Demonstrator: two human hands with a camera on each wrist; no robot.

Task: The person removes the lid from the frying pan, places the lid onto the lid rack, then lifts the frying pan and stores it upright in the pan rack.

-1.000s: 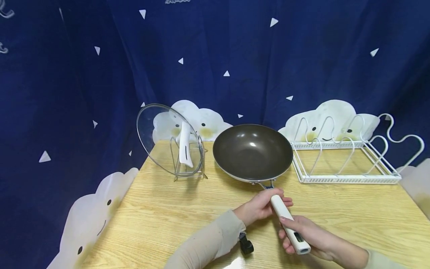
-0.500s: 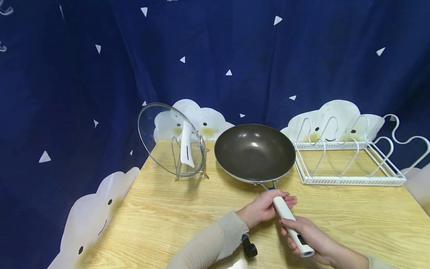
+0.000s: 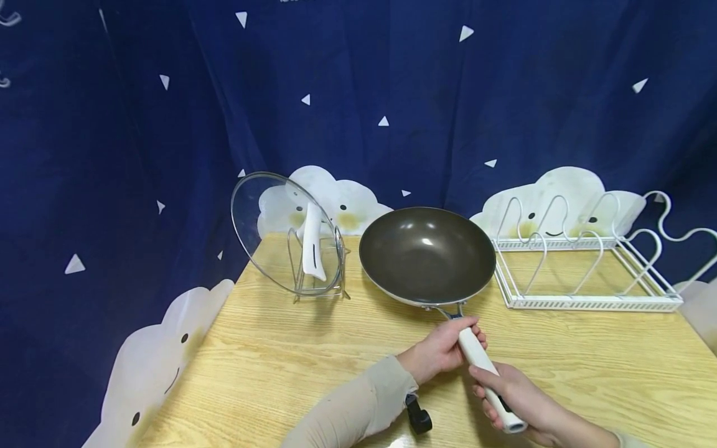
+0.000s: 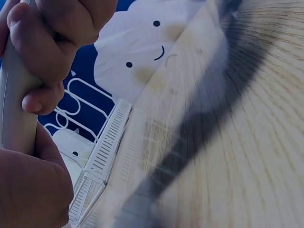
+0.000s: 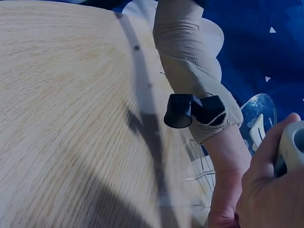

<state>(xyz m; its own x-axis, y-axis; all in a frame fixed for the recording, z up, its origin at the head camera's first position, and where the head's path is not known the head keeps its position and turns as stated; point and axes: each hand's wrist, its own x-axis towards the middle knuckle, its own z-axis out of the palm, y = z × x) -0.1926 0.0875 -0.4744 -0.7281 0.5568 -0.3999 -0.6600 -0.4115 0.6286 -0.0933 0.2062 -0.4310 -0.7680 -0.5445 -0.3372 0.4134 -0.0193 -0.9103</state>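
A dark non-stick wok (image 3: 427, 255) with a long white handle (image 3: 476, 354) sits in the middle of the wooden table (image 3: 269, 361). My left hand (image 3: 442, 347) grips the handle close to the pan, fingers curled round it. My right hand (image 3: 512, 398) grips the handle's near end, by the black insert. In the left wrist view my curled fingers (image 4: 52, 47) wrap the white handle (image 4: 16, 118). In the right wrist view my right hand (image 5: 266, 190) holds the handle's end (image 5: 293, 147).
A glass lid (image 3: 285, 233) with a white handle stands tilted in a small wire stand (image 3: 319, 280) left of the wok. A white wire rack (image 3: 588, 261) lies to the right. A blue curtain with white clouds hangs behind. A black wrist camera (image 5: 183, 110) sits on the left sleeve.
The view has shifted slightly. Both hands keep their hold on the handle, the left one wrapping it a little tighter; the wok has barely moved.
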